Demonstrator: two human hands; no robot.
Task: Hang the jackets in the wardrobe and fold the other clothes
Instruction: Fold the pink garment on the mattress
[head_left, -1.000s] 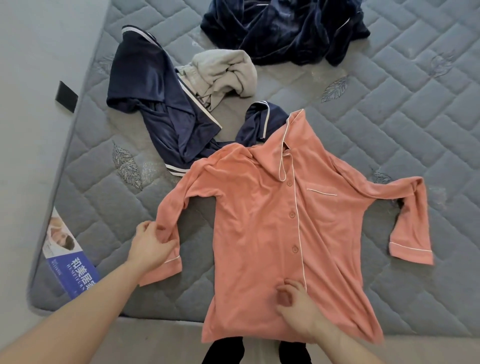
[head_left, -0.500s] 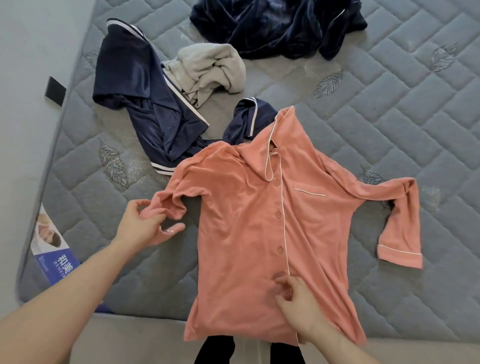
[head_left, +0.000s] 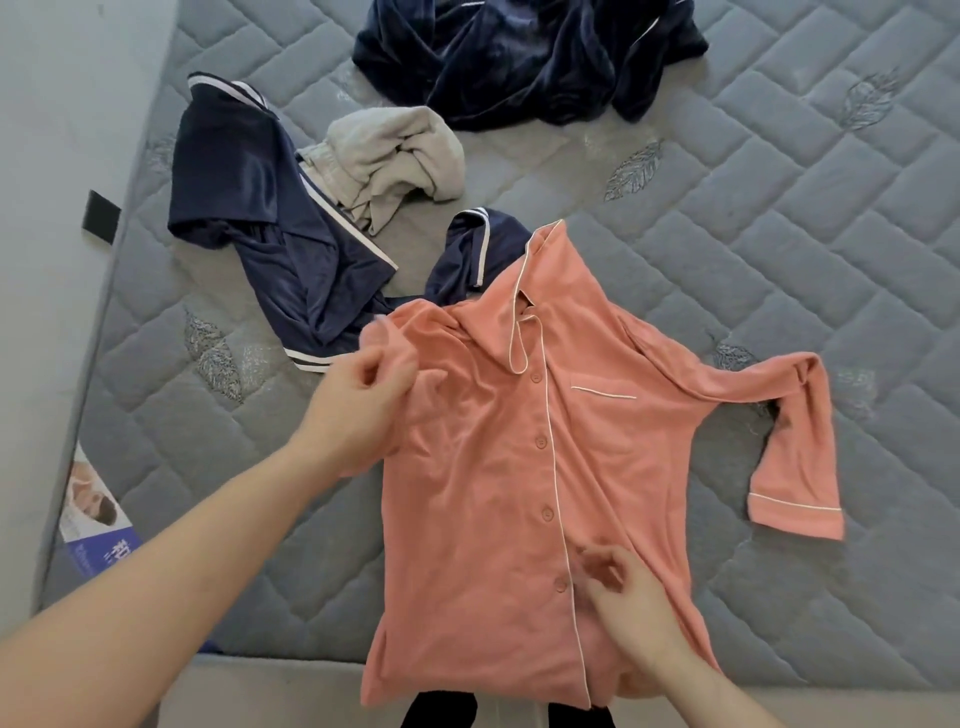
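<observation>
A coral button-up pajama shirt (head_left: 498, 467) with white piping lies face up on the grey quilted mattress (head_left: 779, 234), its hem over the near edge. My left hand (head_left: 358, 400) grips the shirt's left sleeve, bunched up by the shoulder. My right hand (head_left: 623, 597) pinches the fabric beside the placket, near the lowest button. The shirt's other sleeve (head_left: 795, 457) stretches out to the right, bent downward at the elbow.
A navy satin garment with white stripes (head_left: 270, 244) lies left of the collar, a crumpled beige piece (head_left: 389, 161) beside it, and a dark navy velvet garment (head_left: 519, 57) at the far end. A printed label (head_left: 93, 514) is on the mattress's left side. The floor runs along the left.
My left hand has carried the left sleeve from down by the cuff up and inward to the shoulder, bunching it. My right hand stays pinching near the placket.
</observation>
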